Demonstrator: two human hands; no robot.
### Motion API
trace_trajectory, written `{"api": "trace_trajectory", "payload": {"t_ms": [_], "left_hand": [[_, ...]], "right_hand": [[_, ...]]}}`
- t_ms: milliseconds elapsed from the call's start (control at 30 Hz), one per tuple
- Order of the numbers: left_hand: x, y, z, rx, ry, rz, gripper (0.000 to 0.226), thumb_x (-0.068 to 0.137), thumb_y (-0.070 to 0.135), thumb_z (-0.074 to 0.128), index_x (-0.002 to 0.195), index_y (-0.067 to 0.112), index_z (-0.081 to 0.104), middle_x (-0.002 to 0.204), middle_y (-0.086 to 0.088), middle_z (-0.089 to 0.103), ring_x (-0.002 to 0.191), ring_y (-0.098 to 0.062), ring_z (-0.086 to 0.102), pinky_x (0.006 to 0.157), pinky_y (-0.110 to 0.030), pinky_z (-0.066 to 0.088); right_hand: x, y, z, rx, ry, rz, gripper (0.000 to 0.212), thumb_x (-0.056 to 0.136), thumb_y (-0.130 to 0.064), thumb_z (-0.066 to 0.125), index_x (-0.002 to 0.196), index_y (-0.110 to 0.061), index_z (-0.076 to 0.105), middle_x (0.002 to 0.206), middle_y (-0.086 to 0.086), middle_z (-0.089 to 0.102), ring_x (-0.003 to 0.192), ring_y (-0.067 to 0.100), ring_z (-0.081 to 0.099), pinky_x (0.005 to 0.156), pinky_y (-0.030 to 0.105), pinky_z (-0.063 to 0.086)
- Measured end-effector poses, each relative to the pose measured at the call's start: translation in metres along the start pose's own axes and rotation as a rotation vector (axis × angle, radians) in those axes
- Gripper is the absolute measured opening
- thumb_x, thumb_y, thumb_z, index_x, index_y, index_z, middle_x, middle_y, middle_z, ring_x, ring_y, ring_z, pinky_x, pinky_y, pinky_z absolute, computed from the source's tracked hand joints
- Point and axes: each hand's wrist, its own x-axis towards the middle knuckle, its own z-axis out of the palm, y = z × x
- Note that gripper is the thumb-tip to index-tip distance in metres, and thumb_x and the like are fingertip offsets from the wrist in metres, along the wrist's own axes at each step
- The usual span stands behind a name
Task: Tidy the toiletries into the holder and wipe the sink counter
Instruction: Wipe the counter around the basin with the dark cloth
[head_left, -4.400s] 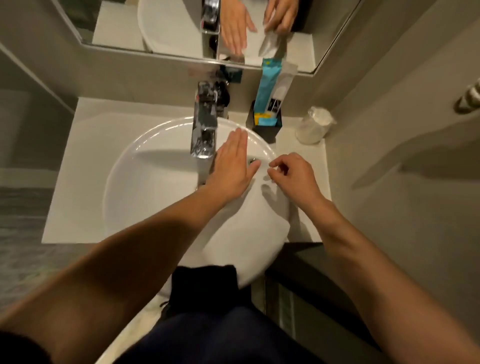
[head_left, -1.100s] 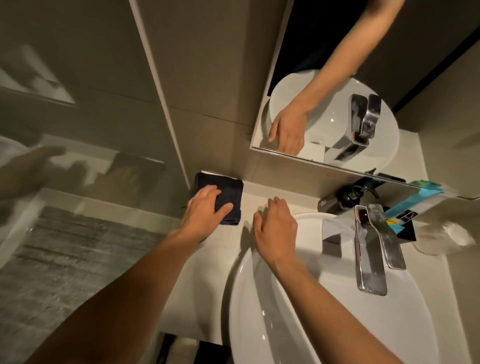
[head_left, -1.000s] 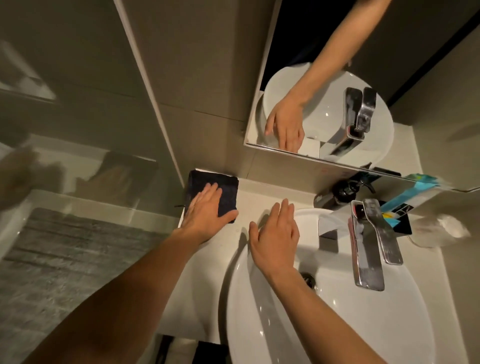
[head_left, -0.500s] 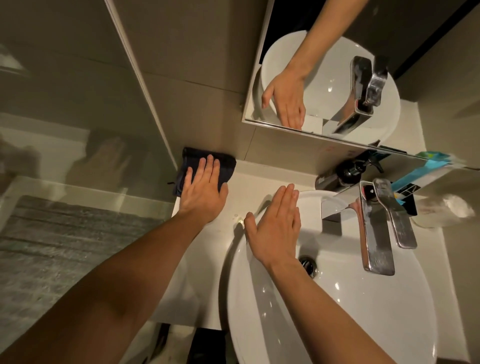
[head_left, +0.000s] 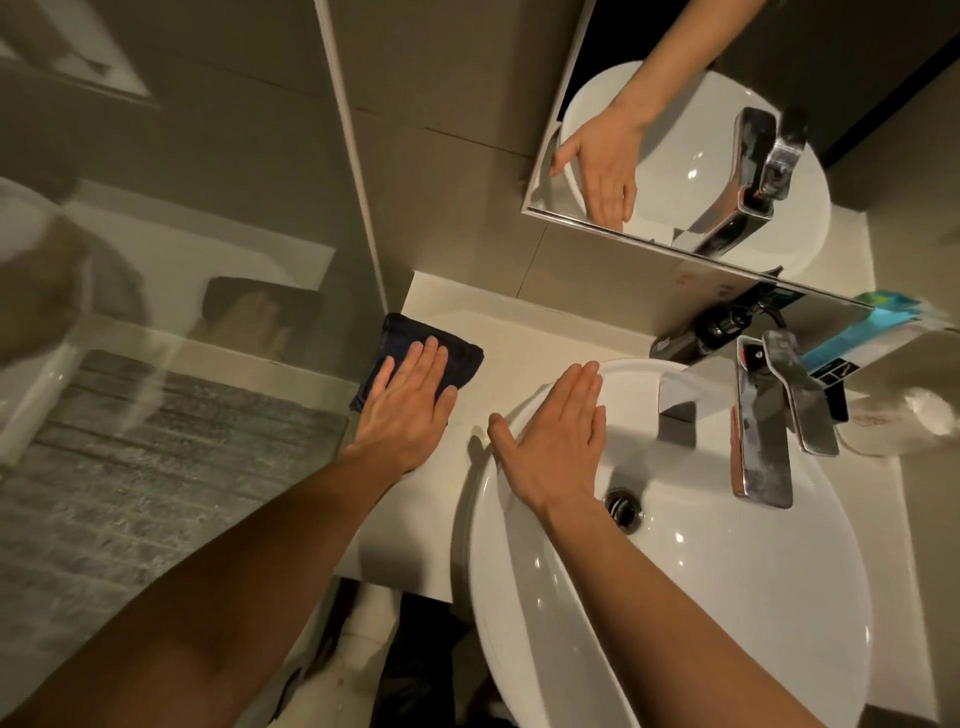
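Observation:
A dark folded cloth (head_left: 402, 332) lies on the white sink counter (head_left: 519, 322) at its back left corner, against the glass partition. My left hand (head_left: 405, 405) presses flat on the cloth, fingers together, covering its near half. My right hand (head_left: 556, 436) lies flat and empty on the left rim of the white basin (head_left: 727, 597). At the back right a black holder (head_left: 836, 379) stands with a blue toothpaste tube (head_left: 852, 343) in it, partly hidden by the chrome tap (head_left: 763, 426).
A dark soap pump (head_left: 711, 332) stands behind the tap. A clear wrapped item (head_left: 904, 421) sits at the far right of the counter. The mirror (head_left: 675, 130) hangs above, and a glass partition (head_left: 156, 260) closes the left side.
My hands have left the holder side of the basin. My left hand has reached the cloth and flattened further over it; my right hand has settled on the basin's left rim.

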Motion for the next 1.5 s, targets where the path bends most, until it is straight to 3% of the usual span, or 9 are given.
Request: {"api": "trace_trajectory", "payload": {"t_ms": [333,500,767,1000,1100,1167,1200,1367,1500], "left_hand": [[-0.090,-0.007,0.018,0.012,0.019,-0.027,0.066,0.105,0.052,0.008,0.164,0.021,0.006,0.172,0.006,0.001,0.158,-0.009,-0.004,0.129,-0.042,-0.001],[-0.138,-0.008,0.028,0.039,0.043,-0.043,0.070,0.103,0.054,-0.001,0.163,0.019,0.011,0.171,0.004,0.006,0.158,-0.011,0.002,0.129,-0.043,0.003],[-0.207,-0.001,0.035,-0.002,0.017,-0.093,0.061,0.107,0.049,0.004,0.163,0.024,0.001,0.170,0.010,-0.006,0.156,-0.005,-0.011,0.129,-0.038,-0.005],[-0.245,0.003,0.027,-0.170,0.052,-0.124,0.053,0.110,0.041,0.020,0.158,0.021,0.034,0.167,0.005,0.028,0.155,-0.004,0.014,0.129,-0.033,0.011],[-0.257,0.015,0.004,-0.413,-0.008,-0.323,0.054,0.110,0.042,0.023,0.144,0.018,0.057,0.146,-0.007,0.059,0.139,-0.019,0.051,0.116,-0.035,0.036],[-0.261,0.021,-0.014,-0.752,-0.003,-0.492,0.053,0.109,0.047,0.030,0.110,0.018,0.075,0.104,-0.011,0.076,0.103,-0.028,0.070,0.091,-0.042,0.053],[-0.261,0.021,-0.021,-0.932,0.012,-0.560,0.052,0.108,0.048,0.033,0.099,0.019,0.075,0.094,-0.011,0.077,0.095,-0.028,0.072,0.084,-0.042,0.055],[-0.234,0.017,-0.050,-1.597,0.189,-0.842,0.043,0.104,0.049,0.046,0.114,0.013,0.066,0.110,-0.014,0.075,0.106,-0.027,0.071,0.099,-0.046,0.054],[-0.174,0.009,-0.078,-1.695,0.313,-0.747,0.042,0.102,0.049,0.051,0.113,0.012,0.067,0.107,-0.009,0.078,0.108,-0.024,0.072,0.095,-0.042,0.055]], "right_hand": [[-0.081,0.000,0.028,0.080,-0.092,-0.107,0.094,0.096,-0.073,0.025,0.159,-0.018,-0.020,0.168,-0.001,-0.024,0.154,0.013,-0.022,0.123,0.036,-0.012],[-0.118,0.006,0.035,0.172,-0.177,-0.145,0.084,0.099,-0.069,0.018,0.161,-0.022,-0.014,0.170,-0.005,-0.015,0.156,0.011,-0.012,0.128,0.040,0.001],[-0.159,0.022,0.046,0.335,-0.169,-0.180,0.082,0.096,-0.074,0.015,0.162,-0.029,-0.003,0.171,-0.008,0.005,0.156,0.017,0.016,0.126,0.044,0.021],[-0.163,0.023,0.045,0.391,-0.188,-0.183,0.085,0.092,-0.078,0.011,0.162,-0.032,-0.003,0.171,-0.010,0.006,0.155,0.019,0.022,0.120,0.032,0.017],[-0.165,0.024,0.045,0.423,-0.202,-0.171,0.085,0.091,-0.080,0.010,0.161,-0.035,-0.004,0.171,-0.012,0.005,0.155,0.019,0.022,0.120,0.031,0.016],[-0.165,0.025,0.043,0.444,-0.215,-0.168,0.086,0.089,-0.082,0.008,0.161,-0.037,-0.005,0.171,-0.014,0.003,0.156,0.017,0.019,0.120,0.030,0.015],[-0.164,0.025,0.043,0.454,-0.222,-0.164,0.086,0.089,-0.082,0.008,0.161,-0.037,-0.006,0.171,-0.015,0.002,0.156,0.016,0.018,0.120,0.030,0.013],[-0.166,0.023,0.038,0.516,-0.261,-0.137,0.078,0.093,-0.078,0.007,0.160,-0.041,-0.007,0.169,-0.022,-0.002,0.156,0.006,0.010,0.123,0.027,0.008],[-0.165,0.024,0.036,0.588,-0.305,-0.094,0.076,0.094,-0.078,0.007,0.160,-0.042,-0.006,0.166,-0.028,-0.005,0.153,-0.003,0.003,0.128,0.033,0.006]]}}
